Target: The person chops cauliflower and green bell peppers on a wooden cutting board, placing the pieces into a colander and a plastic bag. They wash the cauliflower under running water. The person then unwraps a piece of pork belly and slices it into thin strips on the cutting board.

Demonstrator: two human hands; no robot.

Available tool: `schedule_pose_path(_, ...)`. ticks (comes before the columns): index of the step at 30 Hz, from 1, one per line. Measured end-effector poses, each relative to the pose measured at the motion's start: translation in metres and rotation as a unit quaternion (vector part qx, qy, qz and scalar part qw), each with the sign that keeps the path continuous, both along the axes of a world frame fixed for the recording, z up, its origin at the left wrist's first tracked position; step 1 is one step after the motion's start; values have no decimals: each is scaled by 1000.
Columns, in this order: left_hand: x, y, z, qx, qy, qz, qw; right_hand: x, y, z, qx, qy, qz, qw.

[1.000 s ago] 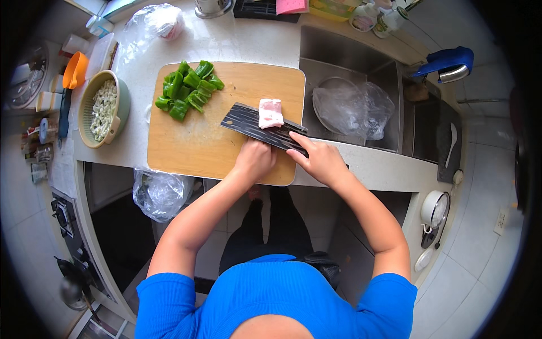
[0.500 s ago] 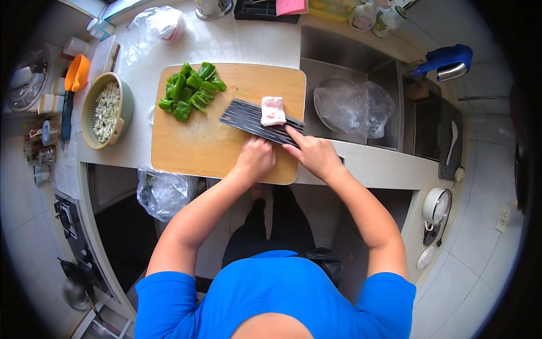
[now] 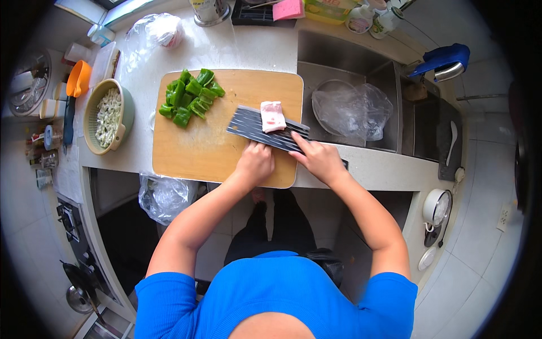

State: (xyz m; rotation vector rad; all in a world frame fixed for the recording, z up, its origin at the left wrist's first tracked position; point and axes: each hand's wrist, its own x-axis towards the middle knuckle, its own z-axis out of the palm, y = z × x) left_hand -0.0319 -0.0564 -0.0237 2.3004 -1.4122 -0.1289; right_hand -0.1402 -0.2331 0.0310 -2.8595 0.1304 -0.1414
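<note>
My right hand (image 3: 320, 161) grips a dark, streaked cleaver (image 3: 245, 124), index finger and thumb on its broad blade. The blade lies slanted and nearly flat above the right half of a wooden cutting board (image 3: 192, 152). On the blade is a pale pink, fatty-looking piece of meat (image 3: 273, 116). My left hand (image 3: 256, 163) is closed in a fist at the blade's near edge; its fingertips and anything in them are hidden. Cut green peppers (image 3: 189, 96) sit in a heap at the board's far left.
Left of the board stands a green strainer bowl (image 3: 130, 116) of chopped pale food. The sink (image 3: 333, 70) at the right holds a clear plastic bag (image 3: 361, 113). Another plastic bag (image 3: 164, 198) hangs at the counter's front edge. A tap (image 3: 451, 72) with a blue cloth juts out.
The whole view has shifted slightly. The cleaver, with the meat on it, has moved a little to the right and nearer. Both hands keep their closed hold.
</note>
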Motion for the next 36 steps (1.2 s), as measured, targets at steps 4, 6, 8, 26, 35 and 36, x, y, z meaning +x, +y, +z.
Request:
schedule_pose_path(4,-2,-6,7,4,12,4,1000,17,-5,-4,-5,-19,30,999)
schedule_pose_path(6,-4,-8,8,1,15,5,1000,39,6,-12,-16,-33,51,998)
schedule_pose_path(8,-1,-6,3,13,19,1,1000,50,15,-16,-12,-32,50,998)
schedule_pose_path(26,-10,6,34,-112,27,34,993,17,-14,16,266,79,-51,959)
schedule_pose_path(35,-3,-3,27,-52,44,105,992,18,-12,22,276,55,-52,958)
schedule_pose_path(36,-5,1,27,-62,41,79,994,14,-10,21,260,37,-45,964)
